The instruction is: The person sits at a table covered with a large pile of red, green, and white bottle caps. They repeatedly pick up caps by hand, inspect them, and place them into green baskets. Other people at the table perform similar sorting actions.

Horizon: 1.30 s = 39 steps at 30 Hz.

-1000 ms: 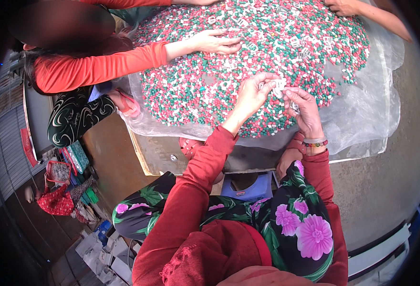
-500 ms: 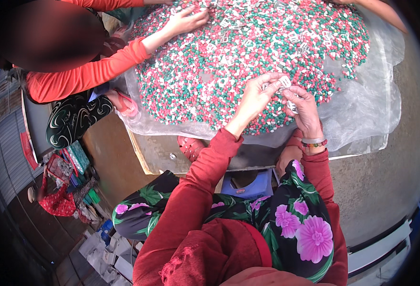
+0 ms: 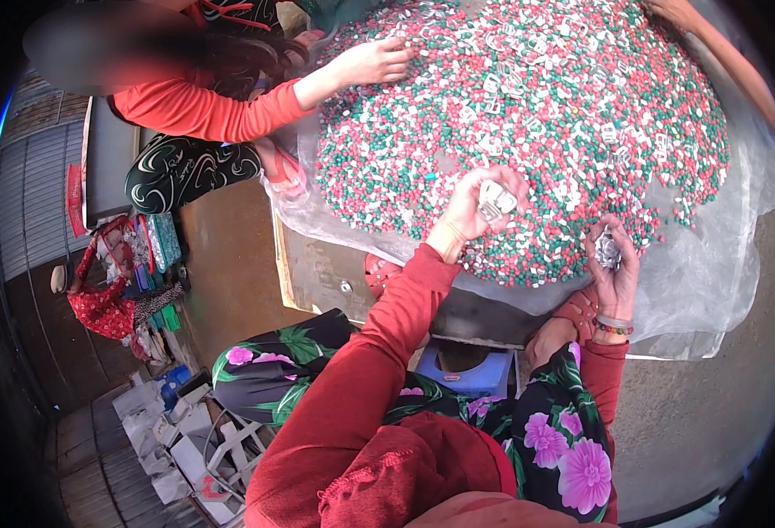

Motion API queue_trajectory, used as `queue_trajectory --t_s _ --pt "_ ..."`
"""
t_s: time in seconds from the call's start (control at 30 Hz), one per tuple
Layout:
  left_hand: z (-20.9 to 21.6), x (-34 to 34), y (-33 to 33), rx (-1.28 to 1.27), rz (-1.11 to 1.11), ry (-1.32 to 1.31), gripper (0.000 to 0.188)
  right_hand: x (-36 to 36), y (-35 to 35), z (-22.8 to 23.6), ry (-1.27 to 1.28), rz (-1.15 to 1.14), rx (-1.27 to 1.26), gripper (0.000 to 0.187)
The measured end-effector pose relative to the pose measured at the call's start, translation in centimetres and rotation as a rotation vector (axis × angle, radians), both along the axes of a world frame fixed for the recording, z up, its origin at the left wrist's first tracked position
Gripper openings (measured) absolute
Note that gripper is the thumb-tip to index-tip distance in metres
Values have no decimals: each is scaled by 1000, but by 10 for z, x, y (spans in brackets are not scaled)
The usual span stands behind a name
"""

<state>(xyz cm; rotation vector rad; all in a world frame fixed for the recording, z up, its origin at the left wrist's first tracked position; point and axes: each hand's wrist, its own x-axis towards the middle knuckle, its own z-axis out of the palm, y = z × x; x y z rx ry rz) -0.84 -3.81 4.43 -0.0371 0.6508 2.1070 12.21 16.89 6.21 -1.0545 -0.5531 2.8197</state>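
My left hand (image 3: 463,211) is turned palm up over the near part of the pile, its fingers curled round several flat white slotted pieces (image 3: 495,201) that look like plastic slide buckles. To the right, above the pile's near edge, my right hand (image 3: 618,283) is cupped around a small clump of white and greyish pieces (image 3: 608,250); their exact shape is hard to make out. Beneath both hands spreads a wide pile of small red, green and white pellets (image 3: 405,167). More pale slotted pieces (image 3: 512,81) lie scattered over it.
A translucent sheet (image 3: 695,290) lies under the pile. At the left, a co-worker's hand (image 3: 377,62) touches the pellets; another person's arm (image 3: 730,66) reaches in at the upper right. A blue plastic stool (image 3: 480,374) stands between my legs. Clothes (image 3: 114,308) hang at the far left.
My hands, close together before over the white pieces, have moved apart. The left has turned palm up, and the right has moved right and nearer me. The whole view has shifted.
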Motion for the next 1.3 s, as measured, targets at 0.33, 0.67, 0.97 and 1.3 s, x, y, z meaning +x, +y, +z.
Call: queue_trajectory --t_s 0.33,0.67,0.97,1.3 --pt "-38 -59 -3 -1627 -290 1442 39 4 6 -8 160 271 91 17" --pt "-33 -58 -23 -1355 -15 1106 28 3 14 -5 435 310 -47 66" --pt "-18 -45 -10 -1481 169 1369 18 -3 -4 -12 413 70 -459 67" --pt "-9 2 30 -274 93 11 15 0 11 -18 107 -81 -135 41"
